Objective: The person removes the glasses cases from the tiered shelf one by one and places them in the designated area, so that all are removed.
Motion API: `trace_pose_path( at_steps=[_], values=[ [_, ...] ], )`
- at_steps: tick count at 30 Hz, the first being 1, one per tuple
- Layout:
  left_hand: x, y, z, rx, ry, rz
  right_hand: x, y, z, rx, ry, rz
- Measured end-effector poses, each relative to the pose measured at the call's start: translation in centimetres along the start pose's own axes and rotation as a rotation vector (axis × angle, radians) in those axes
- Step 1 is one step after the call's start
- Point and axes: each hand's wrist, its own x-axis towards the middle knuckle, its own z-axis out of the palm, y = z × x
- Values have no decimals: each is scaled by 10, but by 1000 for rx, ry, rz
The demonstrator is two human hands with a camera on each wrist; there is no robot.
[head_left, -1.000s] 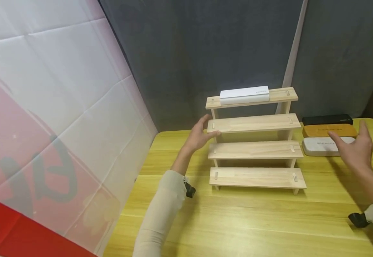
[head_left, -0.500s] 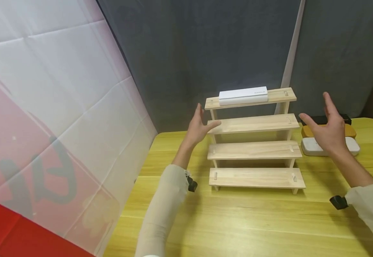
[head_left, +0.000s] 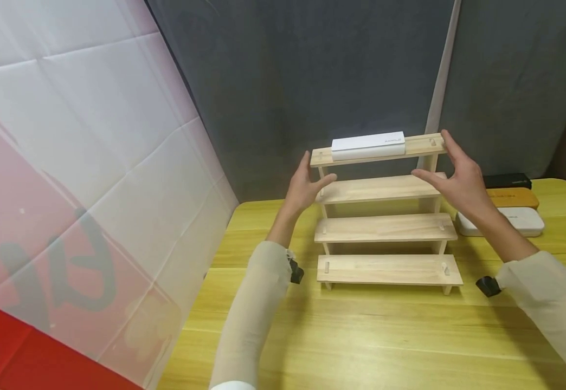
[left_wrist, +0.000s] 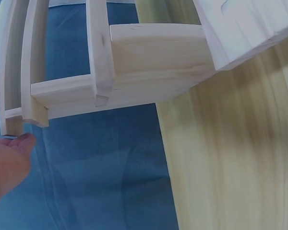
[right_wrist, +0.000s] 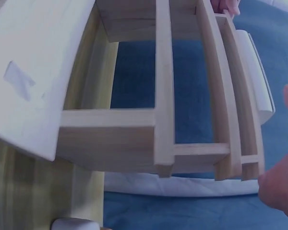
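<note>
A four-tier stepped wooden shelf [head_left: 385, 227] stands on the yellow table [head_left: 385, 336]. A white case [head_left: 368, 145] lies on its top tier. My left hand [head_left: 304, 187] is at the shelf's left end with straight fingers, thumb by the second tier. My right hand [head_left: 458, 179] is at the right end, fingers reaching the top tier, thumb on the second. Neither hand holds anything. The left wrist view shows the shelf's side frame [left_wrist: 153, 62] and part of my left hand [left_wrist: 7, 163]. In the right wrist view are the frame [right_wrist: 163, 120], the case [right_wrist: 254, 72] and my right hand [right_wrist: 281, 187].
Right of the shelf lie a black case [head_left: 507, 180], an orange case [head_left: 514, 198] and a white case [head_left: 512, 222] in a row. A grey curtain [head_left: 312, 81] hangs behind, and a white-and-red banner [head_left: 68, 189] borders the table's left side.
My right hand has moved left from over the cases to the shelf's right end. My left hand has slid slightly up the left end.
</note>
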Motion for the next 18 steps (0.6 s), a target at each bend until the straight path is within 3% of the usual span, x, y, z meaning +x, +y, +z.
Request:
trace_pose_path(
  at_steps=[4, 10, 18],
  values=[
    [3, 3, 1, 17, 7, 4, 5, -6, 3, -41, 11, -1],
    [10, 5, 2, 17, 43, 0, 20, -20, 10, -72, 24, -79],
    [20, 4, 2, 44, 73, 9, 48, -35, 14, -88, -121, -60]
  ],
)
